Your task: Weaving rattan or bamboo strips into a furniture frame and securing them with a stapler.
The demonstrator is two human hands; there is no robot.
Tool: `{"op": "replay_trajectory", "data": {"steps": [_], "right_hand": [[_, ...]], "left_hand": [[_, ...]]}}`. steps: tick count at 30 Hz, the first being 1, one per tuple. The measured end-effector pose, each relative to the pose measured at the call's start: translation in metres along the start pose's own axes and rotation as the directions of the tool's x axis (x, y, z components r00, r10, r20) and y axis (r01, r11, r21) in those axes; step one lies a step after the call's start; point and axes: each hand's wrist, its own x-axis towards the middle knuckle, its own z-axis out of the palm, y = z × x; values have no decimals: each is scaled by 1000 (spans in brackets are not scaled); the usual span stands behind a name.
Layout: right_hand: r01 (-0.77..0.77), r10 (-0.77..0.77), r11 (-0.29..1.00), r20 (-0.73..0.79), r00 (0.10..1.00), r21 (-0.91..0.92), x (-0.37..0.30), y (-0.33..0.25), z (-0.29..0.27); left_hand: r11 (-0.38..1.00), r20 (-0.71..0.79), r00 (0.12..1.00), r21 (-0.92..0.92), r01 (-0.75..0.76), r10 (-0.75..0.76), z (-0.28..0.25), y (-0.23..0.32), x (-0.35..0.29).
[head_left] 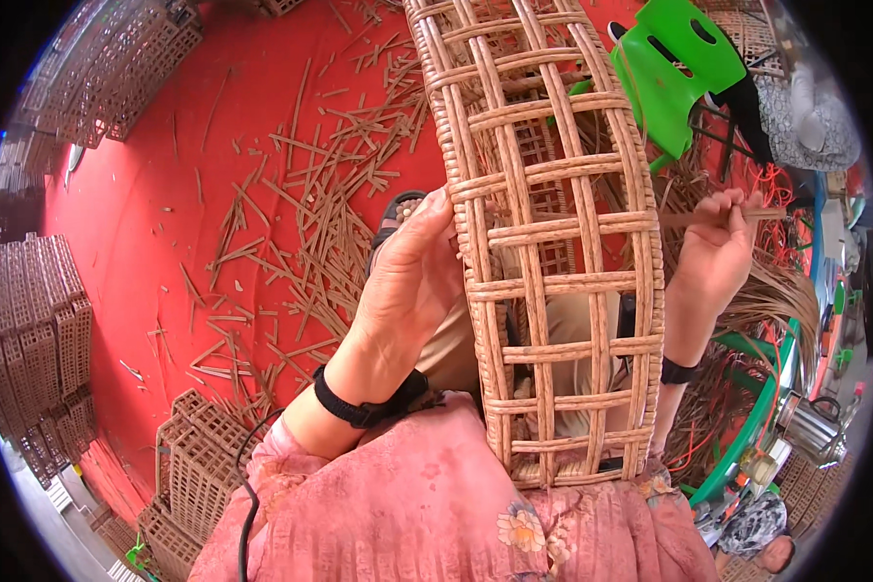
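Hands apart, we grip a woven wicker frame (553, 285) by its left edge in our left hand (409, 276) and pinch a brown strip (768, 213) in our right hand (714, 247). The frame is between the two hands, its near end by our pink top (388, 495). Beyond our left hand, cut pieces (332, 202) lie strewn over red floor (131, 218); beyond our right hand sits a green chair (655, 82).

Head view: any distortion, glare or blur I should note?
Head view: fisheye blackens the corners and softens detail near the rim; in the head view's middle, the woven frame looks crisp; head view, lower right: bright glare on the metal cylinder.
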Motion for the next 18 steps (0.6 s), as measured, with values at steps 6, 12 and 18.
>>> {"op": "replay_trajectory", "data": {"steps": [6,12,18], "right_hand": [[311,-164,770,297,940,-558,-23,7,14],[13,371,636,320,872,-772,-54,19,23],[-343,728,623,360,584,-703,-63,9,36]], "left_hand": [[1000,-1,1000,14,-16,16,-4,2,0],[998,-17,999,52,-28,28,-5,1,1],[996,19,1000,86,-18,16,-3,2,3]]}}
